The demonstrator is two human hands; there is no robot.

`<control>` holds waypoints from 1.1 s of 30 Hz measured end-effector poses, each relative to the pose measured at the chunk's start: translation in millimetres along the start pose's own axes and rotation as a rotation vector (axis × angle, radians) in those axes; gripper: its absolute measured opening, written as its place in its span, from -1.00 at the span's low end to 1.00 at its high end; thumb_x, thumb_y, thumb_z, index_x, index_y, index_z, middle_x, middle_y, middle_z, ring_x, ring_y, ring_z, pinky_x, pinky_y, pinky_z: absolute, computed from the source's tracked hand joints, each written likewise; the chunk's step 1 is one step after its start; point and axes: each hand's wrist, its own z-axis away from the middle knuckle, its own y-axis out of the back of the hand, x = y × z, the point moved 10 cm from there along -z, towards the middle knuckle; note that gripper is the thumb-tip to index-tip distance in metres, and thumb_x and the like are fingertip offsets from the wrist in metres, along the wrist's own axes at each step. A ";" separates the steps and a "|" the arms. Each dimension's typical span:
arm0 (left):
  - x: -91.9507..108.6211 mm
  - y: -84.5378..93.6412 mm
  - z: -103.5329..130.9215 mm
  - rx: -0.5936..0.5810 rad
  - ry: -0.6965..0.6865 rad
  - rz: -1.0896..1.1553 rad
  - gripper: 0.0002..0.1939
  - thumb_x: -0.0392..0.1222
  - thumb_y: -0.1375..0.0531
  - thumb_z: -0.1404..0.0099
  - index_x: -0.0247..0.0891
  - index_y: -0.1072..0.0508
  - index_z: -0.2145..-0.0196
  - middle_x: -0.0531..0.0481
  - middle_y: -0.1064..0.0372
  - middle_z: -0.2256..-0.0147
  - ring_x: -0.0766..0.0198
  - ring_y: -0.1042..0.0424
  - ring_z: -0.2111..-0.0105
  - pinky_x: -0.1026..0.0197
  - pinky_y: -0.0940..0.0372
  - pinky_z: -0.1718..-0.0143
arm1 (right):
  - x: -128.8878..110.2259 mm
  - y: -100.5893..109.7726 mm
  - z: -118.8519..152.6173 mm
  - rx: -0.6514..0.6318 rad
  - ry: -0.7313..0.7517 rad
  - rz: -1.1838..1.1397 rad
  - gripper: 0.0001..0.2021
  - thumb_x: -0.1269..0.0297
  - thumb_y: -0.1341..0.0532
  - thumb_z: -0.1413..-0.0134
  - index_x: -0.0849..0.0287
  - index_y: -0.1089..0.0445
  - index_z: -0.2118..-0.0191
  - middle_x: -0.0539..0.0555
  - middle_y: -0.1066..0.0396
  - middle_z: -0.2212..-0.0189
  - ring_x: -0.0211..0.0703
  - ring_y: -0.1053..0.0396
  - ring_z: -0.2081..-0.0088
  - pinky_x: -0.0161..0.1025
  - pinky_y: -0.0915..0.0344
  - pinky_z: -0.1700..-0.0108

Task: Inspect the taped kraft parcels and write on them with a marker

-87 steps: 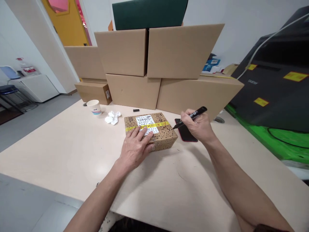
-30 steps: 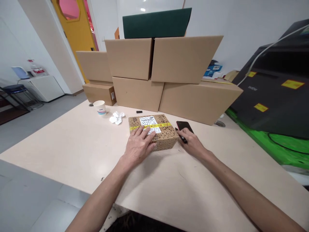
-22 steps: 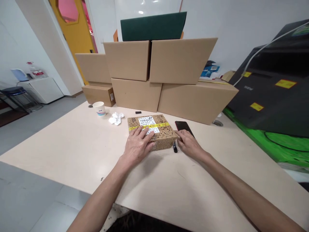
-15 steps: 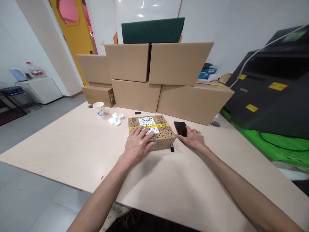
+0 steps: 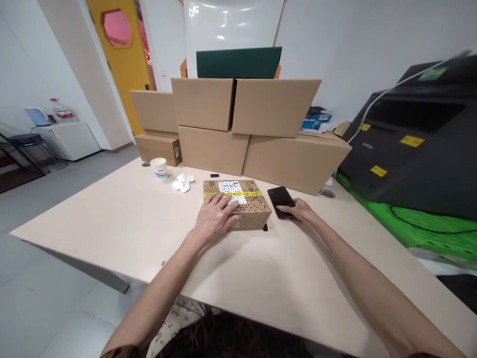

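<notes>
A small cardboard parcel with dark speckles, a white label and yellow tape sits on the table before me. My left hand lies over its near left part, fingers stretched across the top and label. Just right of the parcel is a black smartphone with a red edge. My right hand grips the phone at its near right side, thumb on the screen and the other fingers mostly hidden. A small black object pokes out by the parcel's near right corner.
Large cardboard boxes are stacked at the table's back, a dark green box on top. A paper cup, crumpled tissue and a small black piece lie left and behind the parcel. A large black machine stands right.
My right hand has shifted from the phone's side to a grip with the thumb over its screen, and the phone sits turned slightly. My left hand stays on the parcel. The view has tilted up.
</notes>
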 end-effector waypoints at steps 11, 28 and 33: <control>29.6 41.1 6.0 0.336 0.061 0.405 -0.69 -0.10 -0.15 -0.52 -0.24 -0.60 -0.05 -0.21 -0.64 0.06 0.03 -0.58 0.04 -0.06 -0.45 -0.02 | -44.2 11.2 77.7 0.030 0.076 -0.534 -0.41 -0.11 -0.58 0.36 0.18 -0.42 0.29 -0.08 -0.37 0.52 -0.41 -0.14 0.62 -0.44 -0.01 0.71; 76.1 -59.0 0.8 -0.015 0.578 1.657 -0.22 0.39 -0.29 -0.28 -0.33 -0.25 -0.12 0.00 -0.51 0.46 0.29 -0.43 0.61 0.27 -0.32 0.58 | -86.9 -58.4 172.5 -0.286 0.195 -0.705 -0.01 -0.11 -0.51 0.09 0.09 -0.14 -0.41 -0.11 -0.43 0.54 -0.24 -0.27 0.70 -0.28 -0.21 0.69; 72.0 -58.2 3.8 -0.015 0.567 1.641 -0.18 0.38 -0.29 -0.29 -0.33 -0.21 -0.17 0.00 -0.51 0.44 0.29 -0.43 0.60 0.25 -0.35 0.57 | -93.5 -60.8 175.2 -0.295 0.202 -0.660 0.02 -0.14 -0.50 0.09 0.08 -0.13 -0.43 -0.10 -0.42 0.56 -0.25 -0.24 0.70 -0.29 -0.15 0.69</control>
